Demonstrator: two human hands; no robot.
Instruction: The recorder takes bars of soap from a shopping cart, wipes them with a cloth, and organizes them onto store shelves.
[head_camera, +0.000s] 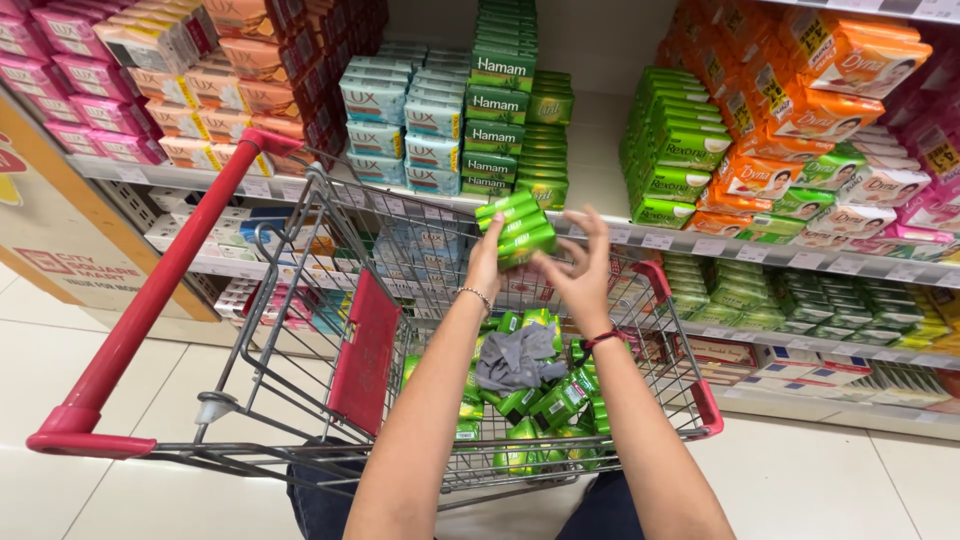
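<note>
Left hand (487, 262) grasping green soap bar stack (517, 228) above shopping cart (300, 330); stack sits just right of its fingers. Right hand (578, 272) released, fingers spread, just beside stack.

From my remote seat I noted the cart basket (690, 395) open at the top, at mid-frame, so a hand could drop straight in. Its wire walls closed off the sides. Green soap packs (560, 400) and a grey cloth (515, 360) covered the bottom. The red child-seat flap (365, 350) and handle (160, 290) blocked the left. Packed shelves (640, 240) walled the upper frame. Bare floor (830, 480) lay at lower right.
</note>
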